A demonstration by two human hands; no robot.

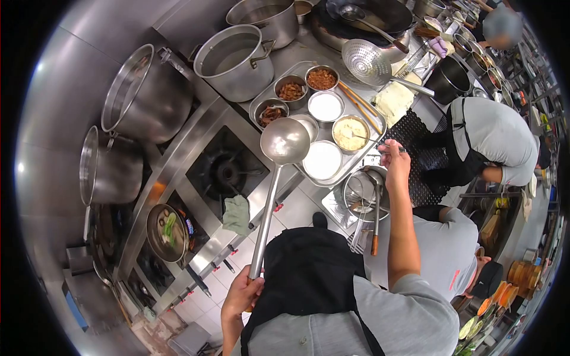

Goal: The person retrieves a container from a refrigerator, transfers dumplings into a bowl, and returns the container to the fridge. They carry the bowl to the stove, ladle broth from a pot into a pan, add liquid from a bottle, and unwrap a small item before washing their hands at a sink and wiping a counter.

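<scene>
My left hand (240, 292) is closed around the end of the long handle of a steel ladle (285, 141). The ladle's bowl is held up beside a metal tray (363, 171) of round tins; I cannot make out anything in it. My right hand (396, 166) pinches the handle of a small spoon (383, 143) over the tray's right edge. The spoon's tip reaches into a tin of pale yellow, crumbly food (349, 127). Nearby are tins of white powder (325, 106), white contents (322, 160) and reddish-brown pieces (321, 79). Chopsticks (362, 107) lie along the tray.
Left of the tray are a gas burner (228, 172) and a green cloth (236, 215). A pan (167, 232) holds green vegetables. Large pots (234, 65) line the back. A skimmer (368, 62) rests beyond the tray. Two co-workers (493, 130) bend at the right.
</scene>
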